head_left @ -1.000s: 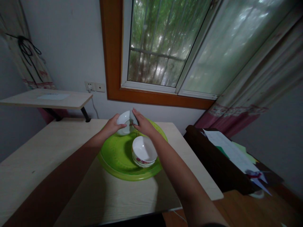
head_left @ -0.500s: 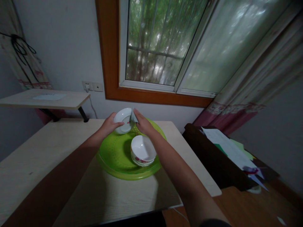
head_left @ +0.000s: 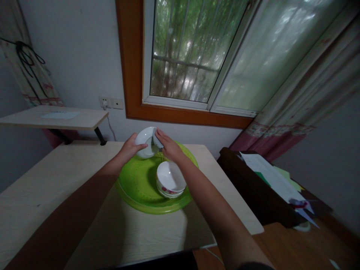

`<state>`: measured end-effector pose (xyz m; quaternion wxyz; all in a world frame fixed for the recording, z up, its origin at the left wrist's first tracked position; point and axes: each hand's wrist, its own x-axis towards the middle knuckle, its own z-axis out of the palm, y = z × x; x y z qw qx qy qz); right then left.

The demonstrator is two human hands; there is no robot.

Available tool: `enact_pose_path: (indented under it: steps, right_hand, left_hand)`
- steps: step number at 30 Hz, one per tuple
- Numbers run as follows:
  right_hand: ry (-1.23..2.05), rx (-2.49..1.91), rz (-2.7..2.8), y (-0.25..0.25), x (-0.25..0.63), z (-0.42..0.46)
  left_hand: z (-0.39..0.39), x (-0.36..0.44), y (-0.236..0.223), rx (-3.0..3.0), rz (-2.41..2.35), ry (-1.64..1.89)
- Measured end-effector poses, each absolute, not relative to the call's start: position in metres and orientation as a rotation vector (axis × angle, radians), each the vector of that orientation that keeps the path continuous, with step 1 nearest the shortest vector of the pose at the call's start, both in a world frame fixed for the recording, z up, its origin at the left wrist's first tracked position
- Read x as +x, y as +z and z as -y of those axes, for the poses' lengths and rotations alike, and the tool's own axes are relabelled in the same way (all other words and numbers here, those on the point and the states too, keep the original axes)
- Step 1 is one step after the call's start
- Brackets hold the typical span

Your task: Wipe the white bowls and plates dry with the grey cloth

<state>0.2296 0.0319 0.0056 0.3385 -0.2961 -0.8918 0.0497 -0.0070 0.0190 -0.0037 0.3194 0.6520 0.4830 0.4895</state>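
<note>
A white plate (head_left: 143, 141) is tilted up above the far part of a green basin (head_left: 137, 187). My left hand (head_left: 130, 149) grips its left rim, with the thumb over the front face. Against the plate's right side, my right hand (head_left: 169, 145) presses a grey cloth (head_left: 156, 140), its fingers closed over it. Part of the cloth is hidden by the hand. Inside the basin, near my right forearm, stands a stack of white bowls (head_left: 171, 178) with a red floral pattern.
The basin rests on a pale wooden table (head_left: 95, 221). A raised shelf (head_left: 56, 117) with a paper on it stands at the left. Beyond are a wall socket (head_left: 110, 102) and a window. Right of the table, papers (head_left: 270, 180) lie on a dark brown piece of furniture.
My right hand has shifted slightly left and up with the cloth, which now covers more of the plate's right side. My left hand still holds the plate.
</note>
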Motion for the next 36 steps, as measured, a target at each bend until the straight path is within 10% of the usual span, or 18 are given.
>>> enact_pose_path:
  steps: [13,36]
  right_hand:
    - [0.887,-0.885,1.778,-0.007,0.241,-0.045]
    - [0.518,-1.082,1.833,-0.005,0.244,-0.05]
  left_hand:
    - [-0.02,-0.005,-0.006,1.711,-1.142,1.191]
    - [-0.02,-0.001,-0.01,1.921,-1.353,1.132]
